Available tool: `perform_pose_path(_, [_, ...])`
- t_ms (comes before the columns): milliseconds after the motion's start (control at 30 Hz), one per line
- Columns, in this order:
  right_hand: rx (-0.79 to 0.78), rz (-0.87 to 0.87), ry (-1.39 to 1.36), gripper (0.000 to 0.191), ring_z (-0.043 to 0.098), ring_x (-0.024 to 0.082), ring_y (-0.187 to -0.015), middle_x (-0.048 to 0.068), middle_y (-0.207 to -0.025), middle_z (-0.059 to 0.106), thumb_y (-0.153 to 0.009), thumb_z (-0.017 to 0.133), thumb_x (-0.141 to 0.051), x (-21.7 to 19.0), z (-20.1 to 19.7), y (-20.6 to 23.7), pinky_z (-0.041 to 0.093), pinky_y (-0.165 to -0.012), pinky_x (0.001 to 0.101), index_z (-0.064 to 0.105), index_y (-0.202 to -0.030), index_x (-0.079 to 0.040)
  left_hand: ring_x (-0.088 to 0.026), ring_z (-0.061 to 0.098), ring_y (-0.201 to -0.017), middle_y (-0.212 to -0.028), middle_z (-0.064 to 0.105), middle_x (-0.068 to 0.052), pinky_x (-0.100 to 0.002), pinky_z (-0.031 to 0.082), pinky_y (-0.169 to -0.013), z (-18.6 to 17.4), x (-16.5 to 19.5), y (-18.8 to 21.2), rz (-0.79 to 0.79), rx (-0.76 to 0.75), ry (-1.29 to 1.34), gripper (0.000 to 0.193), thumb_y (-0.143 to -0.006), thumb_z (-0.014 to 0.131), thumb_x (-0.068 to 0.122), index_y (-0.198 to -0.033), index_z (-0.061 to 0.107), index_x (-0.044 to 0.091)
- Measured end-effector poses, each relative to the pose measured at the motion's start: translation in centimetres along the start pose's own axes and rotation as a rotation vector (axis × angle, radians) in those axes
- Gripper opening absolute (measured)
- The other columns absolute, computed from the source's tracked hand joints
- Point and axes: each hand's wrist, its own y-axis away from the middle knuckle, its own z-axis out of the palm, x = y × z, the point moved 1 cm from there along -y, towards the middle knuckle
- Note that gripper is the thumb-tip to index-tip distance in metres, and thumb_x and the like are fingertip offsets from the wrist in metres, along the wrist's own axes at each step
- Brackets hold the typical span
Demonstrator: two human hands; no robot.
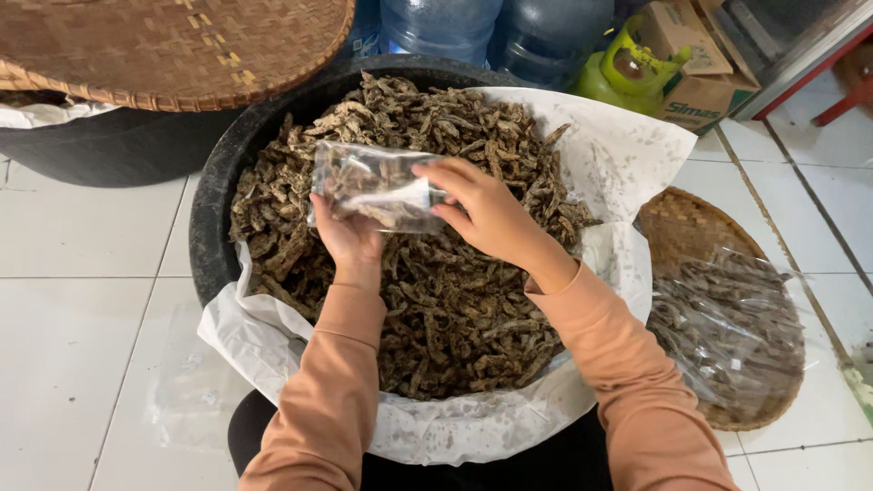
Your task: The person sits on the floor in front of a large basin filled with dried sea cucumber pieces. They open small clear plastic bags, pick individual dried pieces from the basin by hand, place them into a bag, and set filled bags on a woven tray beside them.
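bag over the tub, partly full | left hand grips it from below; right hand pinches its mouth | I keep the mouth wide; fill over the tub

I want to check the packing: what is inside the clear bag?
The clear bag holds some brown dried strips. The left hand covers its lower edge, so how full it is stays hidden.

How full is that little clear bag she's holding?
Partly full: brown dried strips show through the clear bag, held between the left hand and right hand over the tub.
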Motion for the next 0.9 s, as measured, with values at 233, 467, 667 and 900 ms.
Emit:
perform_pose_path(233, [0.098, -0.358, 0.227, 0.025, 0.072, 0.025, -0.106, 0.004, -0.121, 0.072, -0.092, 0.075, -0.009, -1.4, 2.7, -2.4, 0.061, -0.093, 0.0371, 0.075, -0.117, -0.011, -0.032, 0.052, -0.134, -0.139, 0.055, -0.017, -0.051, 0.046, -0.115, -0.4, 0.4, -0.7, 0.041, 0.006, 0.041, 0.057, -0.107, 0.036, 0.048, -0.144, 0.047, 0.006])
perform_pose_path(467, [0.163, -0.390, 0.321, 0.035, 0.072, 0.027, -0.106, 0.013, -0.128, 0.071, -0.090, 0.066, 0.003, -1.7, 1.8, -1.8, 0.061, -0.090, 0.0360, 0.074, -0.122, -0.007, -0.033, 0.050, -0.135, -0.143, 0.052, -0.019, -0.053, 0.044, -0.116, 0.3, -0.4, 0.0, -0.063, -0.021, 0.094, 0.057, -0.107, 0.034, 0.048, -0.143, 0.047, 0.006])
perform_pose_path(667, [0.060, -0.318, -0.070, 0.030, 0.073, 0.026, -0.103, 0.012, -0.127, 0.072, -0.096, 0.065, 0.004, -0.5, 0.9, -3.0, 0.063, -0.087, 0.0338, 0.072, -0.124, -0.006, -0.034, 0.054, -0.134, -0.144, 0.054, -0.019, -0.053, 0.045, -0.116, -0.7, 0.9, -1.6, 0.033, -0.040, 0.231, 0.058, -0.108, 0.030, 0.048, -0.145, 0.046, 0.006])
perform_pose_path(900, [0.010, -0.280, 0.453, 0.024, 0.068, 0.035, -0.101, 0.018, -0.110, 0.071, -0.075, 0.074, -0.003, 5.0, 9.9, -2.7, 0.057, -0.089, 0.0435, 0.073, -0.098, -0.005, -0.035, 0.052, -0.137, -0.149, 0.052, -0.016, -0.054, 0.045, -0.117, -4.6, 4.4, -4.8, 0.200, -0.090, 0.396, 0.059, -0.108, 0.035, 0.048, -0.147, 0.045, 0.006])
